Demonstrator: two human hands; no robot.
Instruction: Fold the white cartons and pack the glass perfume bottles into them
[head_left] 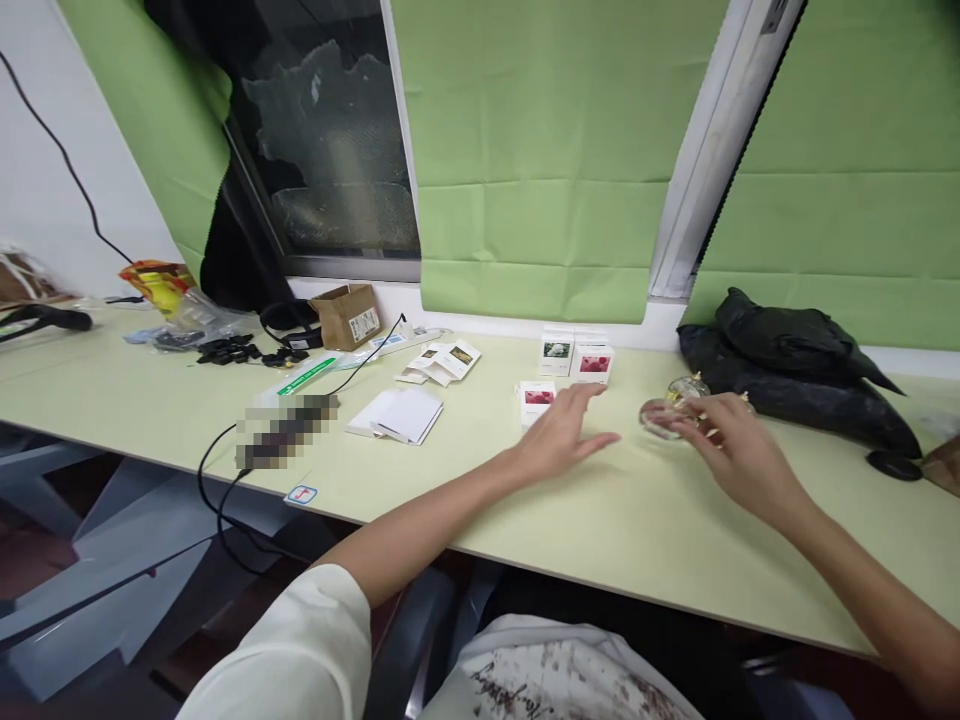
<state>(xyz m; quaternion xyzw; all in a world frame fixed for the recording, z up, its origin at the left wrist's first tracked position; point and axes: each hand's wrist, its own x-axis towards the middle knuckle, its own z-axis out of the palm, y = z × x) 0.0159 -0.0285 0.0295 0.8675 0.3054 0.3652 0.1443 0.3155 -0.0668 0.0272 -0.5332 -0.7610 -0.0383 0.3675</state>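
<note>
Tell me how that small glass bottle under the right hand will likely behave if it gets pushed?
The glass bottle looks clear and rounded, so it may slide or roll on the smooth table. It probably feels heavy for its size and could crack if knocked. The right hand only touches it with its fingertips, so the hold looks loose.

Head camera looks forward and down across the desk (637,520) toward the window (330,130).

Right hand (739,450) half-covers glass bottle (670,412) (grip unclear); box prints unreadable.
</note>
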